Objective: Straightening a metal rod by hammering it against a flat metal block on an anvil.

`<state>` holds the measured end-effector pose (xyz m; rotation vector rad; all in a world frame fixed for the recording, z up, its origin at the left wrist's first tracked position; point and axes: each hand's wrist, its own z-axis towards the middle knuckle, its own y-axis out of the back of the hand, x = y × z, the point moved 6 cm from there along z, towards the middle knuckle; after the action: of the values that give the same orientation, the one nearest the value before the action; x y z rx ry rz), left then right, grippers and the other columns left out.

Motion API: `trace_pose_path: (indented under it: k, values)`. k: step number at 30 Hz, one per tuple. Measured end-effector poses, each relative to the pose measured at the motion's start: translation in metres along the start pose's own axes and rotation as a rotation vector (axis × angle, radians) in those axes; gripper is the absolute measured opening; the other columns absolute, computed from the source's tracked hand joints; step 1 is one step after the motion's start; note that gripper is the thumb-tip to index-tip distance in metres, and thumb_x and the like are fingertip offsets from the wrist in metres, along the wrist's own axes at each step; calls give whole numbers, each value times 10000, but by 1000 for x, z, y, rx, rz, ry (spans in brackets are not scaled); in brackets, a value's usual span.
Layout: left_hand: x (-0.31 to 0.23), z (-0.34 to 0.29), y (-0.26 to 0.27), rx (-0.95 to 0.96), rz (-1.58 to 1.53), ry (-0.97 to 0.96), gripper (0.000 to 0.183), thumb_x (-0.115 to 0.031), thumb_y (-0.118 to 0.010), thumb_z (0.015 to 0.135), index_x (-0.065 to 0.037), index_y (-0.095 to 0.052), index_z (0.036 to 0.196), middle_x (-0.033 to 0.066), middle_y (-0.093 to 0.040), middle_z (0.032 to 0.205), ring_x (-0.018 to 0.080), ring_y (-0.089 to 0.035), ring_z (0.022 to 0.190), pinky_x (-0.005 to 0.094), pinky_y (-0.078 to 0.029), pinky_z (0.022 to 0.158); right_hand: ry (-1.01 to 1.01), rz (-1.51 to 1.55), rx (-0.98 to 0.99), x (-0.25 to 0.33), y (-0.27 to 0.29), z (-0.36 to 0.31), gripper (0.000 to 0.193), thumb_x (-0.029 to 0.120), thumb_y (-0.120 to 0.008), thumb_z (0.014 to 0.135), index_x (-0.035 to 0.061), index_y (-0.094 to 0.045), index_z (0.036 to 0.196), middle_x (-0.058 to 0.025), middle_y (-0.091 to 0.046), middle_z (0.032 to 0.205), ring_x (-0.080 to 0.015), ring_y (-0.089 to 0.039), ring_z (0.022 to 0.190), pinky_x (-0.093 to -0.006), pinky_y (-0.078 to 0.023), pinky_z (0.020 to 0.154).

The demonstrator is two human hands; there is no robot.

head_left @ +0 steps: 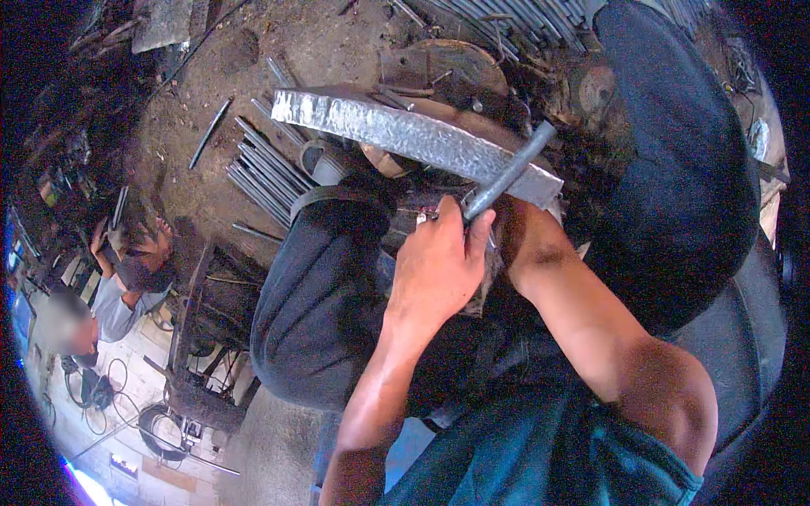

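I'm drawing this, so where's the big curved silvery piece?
In the head view, the curved silvery piece stretches across the upper middle, passing behind the grey rod in the left hand.

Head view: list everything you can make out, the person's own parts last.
Thick curved metal bar: one, silvery grey, upper middle
Round straight metal rod: one, grey, in left hand
Slim straight metal rods: several, grey, ground left of bar
Long stacked metal rods: many, grey, top edge
Co-worker: one, grey sleeve, far left
Trousered legs: two, dark, either side of the forearms
Sleeveless top: one, teal, bottom
Left hand: one, bare, centre
Right hand: one, bare, mostly hidden near bar's right end
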<state>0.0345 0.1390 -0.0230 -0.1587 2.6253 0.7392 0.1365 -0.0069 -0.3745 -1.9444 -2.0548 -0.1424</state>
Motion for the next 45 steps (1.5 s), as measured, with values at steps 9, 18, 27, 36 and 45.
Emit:
trace_pose_path:
  k: [9,18,27,36,45]
  values:
    - [1,-12,-11,47,-18,-3,407,-330,-486,944,76,-496,916,323,-589,707,503,-584,722,570,-460,653,-6,367,-69,-12,3,-29,198,226,-457,876,110,-593,960,-35,-446,745,-181,-441,659,-327,-379,615]
    - [-3,-25,-13,-55,100,-49,456,-388,-448,950,63,-508,934,341,-599,808,499,-584,833,570,-450,742,115,713,-157,0,30,-100,164,218,-452,888,121,-573,941,-2,-405,644,-146,-405,559,-303,-359,538]
    - [-1,-15,-9,-209,59,-164,504,-420,-456,935,68,-580,943,346,-604,921,489,-584,922,538,-458,834,276,983,-159,38,42,-173,134,211,-447,901,132,-553,921,31,-363,543,-111,-368,460,-279,-339,461]
    - [30,-21,-11,-275,67,-159,593,-475,-400,947,75,-619,979,329,-607,974,471,-581,964,513,-449,869,738,882,370,133,36,-340,213,162,-540,926,111,-439,746,62,-302,531,-66,-294,393,-244,-303,425]
    - [45,-23,-18,-263,76,-82,582,-474,-412,935,56,-652,964,310,-612,991,446,-591,976,496,-464,869,597,389,-429,120,-23,-374,292,183,-730,782,78,-458,775,22,-423,553,-79,-379,387,-268,-316,342]
